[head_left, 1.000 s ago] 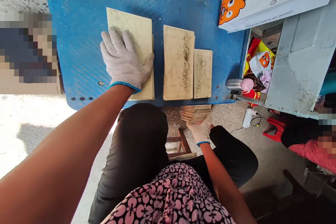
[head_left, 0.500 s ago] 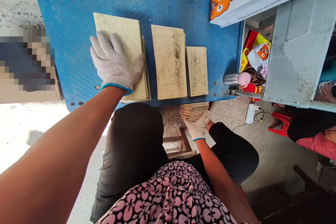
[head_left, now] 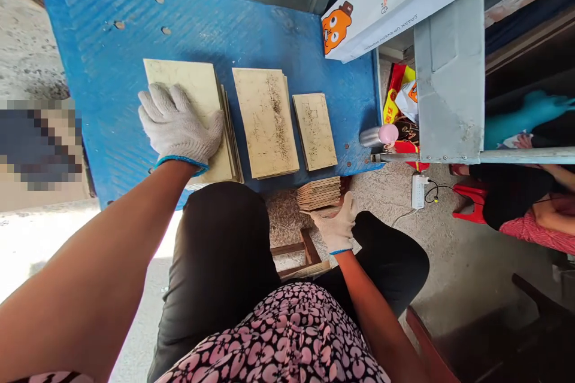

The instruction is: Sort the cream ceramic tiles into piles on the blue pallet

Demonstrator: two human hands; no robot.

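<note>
My gloved left hand [head_left: 177, 124] lies flat, fingers spread, on the left stack of pale thin boards [head_left: 203, 91] on the blue table [head_left: 112, 60]. A middle stack [head_left: 266, 121] and a smaller right stack [head_left: 315, 130] lie beside it. Below the table's near edge, my gloved right hand [head_left: 336, 226] grips the underside of a stack of thin wooden pieces [head_left: 320, 192] held between my knees.
A white carton with an orange cartoon face [head_left: 381, 6] leans at the table's back right. A grey metal housing [head_left: 447, 72], snack packets [head_left: 399, 102], a steel flask with pink cap [head_left: 380, 136] and a power strip [head_left: 417, 190] are to the right. Another person [head_left: 530, 215] sits at far right.
The view has tilted and shifted, so table and stacks appear lower and further left. Both hands keep their places on their stacks.
</note>
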